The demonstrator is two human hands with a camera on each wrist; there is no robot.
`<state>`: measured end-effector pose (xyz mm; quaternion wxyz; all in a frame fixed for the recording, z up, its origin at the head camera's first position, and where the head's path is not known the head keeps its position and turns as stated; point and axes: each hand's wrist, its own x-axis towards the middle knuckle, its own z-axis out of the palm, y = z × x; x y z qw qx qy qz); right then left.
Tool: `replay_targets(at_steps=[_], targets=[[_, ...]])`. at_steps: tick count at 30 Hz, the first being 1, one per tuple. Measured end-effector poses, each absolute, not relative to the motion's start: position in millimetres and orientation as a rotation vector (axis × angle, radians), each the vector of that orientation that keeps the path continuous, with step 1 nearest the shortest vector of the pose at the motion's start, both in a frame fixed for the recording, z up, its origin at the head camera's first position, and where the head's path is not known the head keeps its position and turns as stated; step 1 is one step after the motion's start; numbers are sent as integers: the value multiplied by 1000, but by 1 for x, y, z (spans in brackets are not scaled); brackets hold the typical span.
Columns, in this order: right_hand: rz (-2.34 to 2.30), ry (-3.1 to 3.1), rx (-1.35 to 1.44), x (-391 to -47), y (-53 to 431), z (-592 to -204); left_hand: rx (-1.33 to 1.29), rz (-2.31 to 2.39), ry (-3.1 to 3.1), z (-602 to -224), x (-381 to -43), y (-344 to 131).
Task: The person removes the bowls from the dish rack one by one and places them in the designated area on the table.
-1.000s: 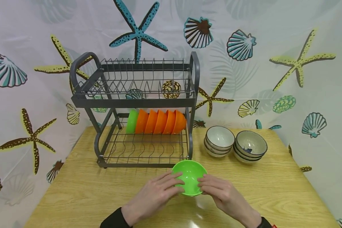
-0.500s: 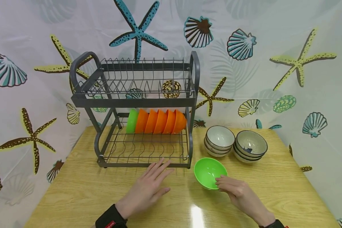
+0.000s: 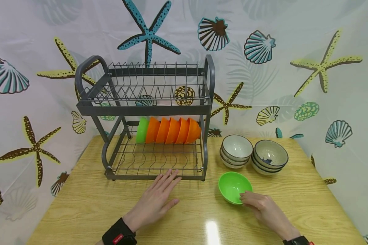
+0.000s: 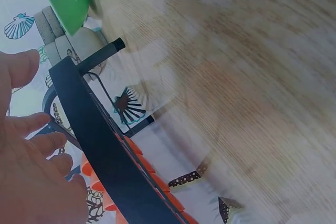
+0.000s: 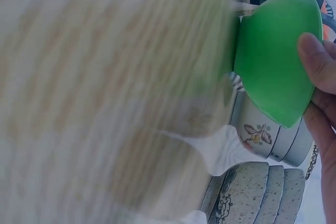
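A bright green bowl [image 3: 233, 183] is at the table's front right, close over the wood and with its opening up. My right hand [image 3: 266, 209] pinches its near right rim. In the right wrist view the thumb [image 5: 313, 56] presses the outside of that bowl [image 5: 275, 59], while the other fingers go over the rim and are partly hidden. My left hand [image 3: 154, 199], fingers straight and spread, holds nothing. It is low in front of the dish rack [image 3: 154, 177], fingertips overlapping the rack's front bar in the head view.
On the rack's lower tier, several orange bowls [image 3: 173, 131] stand on edge in a row, with another green bowl [image 3: 141, 130] at its left end. Right of the rack are two stacks of ceramic bowls, one whitish [image 3: 236, 148], one greyish [image 3: 270, 154]. A patterned curtain hangs behind.
Both hands held the green bowl in front of the rack. The left hand let go and moved left; the right hand carried the bowl right, to just before the ceramic stacks.
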<state>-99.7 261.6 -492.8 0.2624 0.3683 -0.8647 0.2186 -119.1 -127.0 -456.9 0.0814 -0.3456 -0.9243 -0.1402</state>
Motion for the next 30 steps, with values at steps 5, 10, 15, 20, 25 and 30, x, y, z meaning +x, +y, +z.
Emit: replay_targets(at_steps=[5, 10, 15, 20, 25, 30], targets=[[568, -2360, 971, -99, 265, -494, -1032, -402, -2748, -459, -120, -128], [556, -2402, 935, -98, 266, -492, -1028, -413, -2753, -462, -121, -129], [550, -2408, 941, -99, 267, -492, -1025, -408, -2763, -462, -121, -129], [546, -2377, 961, -101, 266, -493, -1025, -436, -2765, -462, -121, -129], [584, -2353, 931, -103, 268, -496, -997, -497, -2783, -462, -122, -131], [628, -2498, 750, -100, 267, -494, -903, -703, -2812, -459, -128, -135]])
